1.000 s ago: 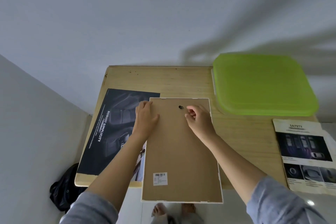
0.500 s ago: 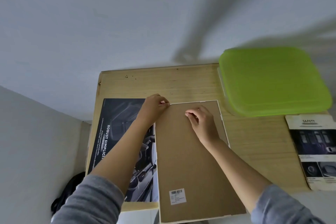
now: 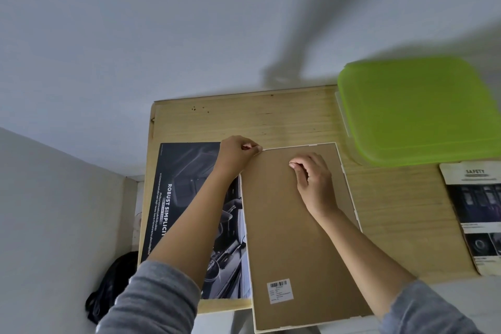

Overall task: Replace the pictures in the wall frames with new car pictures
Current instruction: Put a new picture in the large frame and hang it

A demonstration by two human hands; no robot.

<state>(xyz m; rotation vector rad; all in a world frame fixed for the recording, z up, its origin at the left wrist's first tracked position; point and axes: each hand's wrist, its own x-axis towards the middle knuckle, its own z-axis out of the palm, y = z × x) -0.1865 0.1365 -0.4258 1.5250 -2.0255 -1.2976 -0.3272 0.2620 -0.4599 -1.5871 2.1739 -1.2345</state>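
- Frame (image 3: 298,238) face down on table (image 3: 379,198), long axis near-far, near end overhanging the edge.
- Left hand (image 3: 235,156) pinches its far-left corner.
- Right hand (image 3: 311,179) curled on it; grip unclear.

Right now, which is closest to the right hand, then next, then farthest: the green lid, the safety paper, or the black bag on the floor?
1. Green lid: just right of the right hand, at the back of the table.
2. Safety paper: farther right, at the table's edge.
3. Black bag: far left, down on the floor.
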